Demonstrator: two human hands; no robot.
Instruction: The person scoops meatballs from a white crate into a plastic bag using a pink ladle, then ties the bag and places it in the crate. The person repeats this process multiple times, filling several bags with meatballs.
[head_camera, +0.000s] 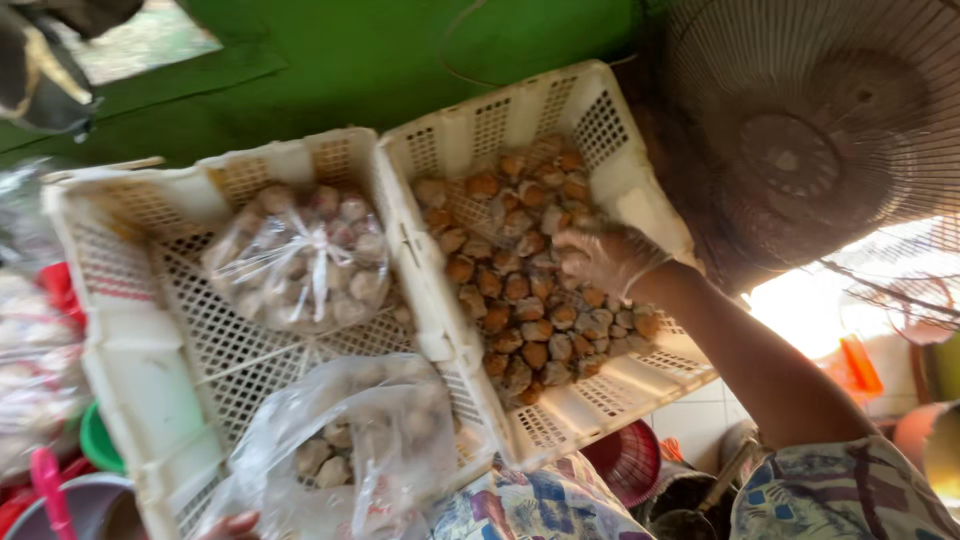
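- Nearest the camera, the left hand (232, 524) shows only as a sliver at the bottom edge, under a half-filled clear plastic bag (345, 450). It touches the foot of the bag, but how its fingers are set cannot be told.
- That bag holds a few pale brown round food balls and sags over the near wall of the left crate (130, 370), a white slotted plastic crate.
- A patterned sleeve (850, 495) and lap cloth fill the bottom right. From there the bare forearm runs up and left to the right hand.
- The right hand (600, 258), in a thin clear glove, lies palm down inside the right crate (610, 180), a second white crate touching the first. Its fingers are loosely curled and spread over the loose browned balls (520, 320). Whether they have closed on any of them cannot be told.
- The loose balls cover the middle of the right crate's floor, from its far wall down toward the near end.
- Further in, a tied bag of balls (305, 258), knotted at the top, lies in the far half of the left crate.
- At the far right stands a fan (830, 130) with a wire guard; behind the crates is a green surface (350, 60).
- Red, green and pink plastic ware (70, 440) sits at the left edge.
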